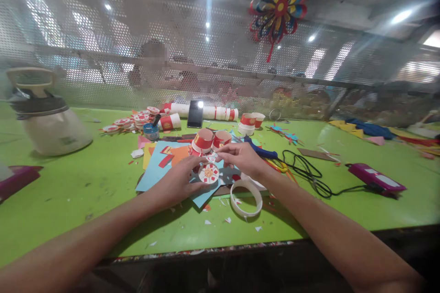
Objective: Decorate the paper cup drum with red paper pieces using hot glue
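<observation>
My left hand point(182, 176) grips a round white paper disc point(208, 172) by its left edge, thumb below and fingers above. Red pieces ring a gold-and-red pattern at the disc's middle. Just above and right of it, my right hand point(240, 155) has its fingertips pinched together; whatever is between them is too small to make out. Red and white paper cups point(203, 141) stand right behind the hands. Under them lie blue paper sheets point(154, 171), with red and orange scraps point(167, 160) on top. A white tape ring point(246, 198) rests below my right wrist.
A glue gun with a blue handle point(263, 149) lies right of the hands, near a black cable point(302, 169) and a purple box point(376, 177). Behind are a phone point(195, 114), a blue jar point(151, 131) and stacked paper discs point(140, 118). A large sprayer bottle point(51, 123) stands left.
</observation>
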A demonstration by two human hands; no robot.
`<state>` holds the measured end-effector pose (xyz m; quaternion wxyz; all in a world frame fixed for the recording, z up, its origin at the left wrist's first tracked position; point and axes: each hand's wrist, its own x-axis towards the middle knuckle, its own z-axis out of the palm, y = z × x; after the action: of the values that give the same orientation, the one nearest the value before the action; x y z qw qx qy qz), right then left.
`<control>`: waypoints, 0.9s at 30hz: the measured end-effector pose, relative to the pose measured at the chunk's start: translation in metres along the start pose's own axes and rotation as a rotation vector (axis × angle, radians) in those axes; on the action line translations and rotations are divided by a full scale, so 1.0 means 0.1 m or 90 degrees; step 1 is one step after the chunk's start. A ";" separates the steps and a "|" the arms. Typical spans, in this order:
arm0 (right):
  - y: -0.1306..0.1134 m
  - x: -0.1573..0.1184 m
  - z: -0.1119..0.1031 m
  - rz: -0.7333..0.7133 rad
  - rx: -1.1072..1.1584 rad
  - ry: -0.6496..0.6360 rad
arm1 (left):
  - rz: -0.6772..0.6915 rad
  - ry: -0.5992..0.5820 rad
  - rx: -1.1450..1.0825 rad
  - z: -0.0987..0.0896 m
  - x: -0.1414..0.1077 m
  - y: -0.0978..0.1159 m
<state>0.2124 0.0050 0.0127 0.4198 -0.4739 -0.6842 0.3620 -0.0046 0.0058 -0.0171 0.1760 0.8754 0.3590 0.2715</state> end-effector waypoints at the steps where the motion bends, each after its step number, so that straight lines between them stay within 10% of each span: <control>1: -0.01 0.01 -0.03 -0.006 -0.009 0.016 | -0.007 0.000 0.009 0.00 0.00 0.00; 12: -0.05 0.01 -0.35 -0.062 -0.150 0.170 | -0.094 -0.041 0.066 -0.02 0.03 0.01; 27: 0.14 0.07 -0.43 -0.057 -0.368 0.012 | -0.105 -0.101 -0.002 -0.09 0.03 -0.01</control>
<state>0.2548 0.0198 0.0182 0.2891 -0.5464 -0.7754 0.1284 -0.0091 0.0095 -0.0091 0.2268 0.8613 0.4147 0.1863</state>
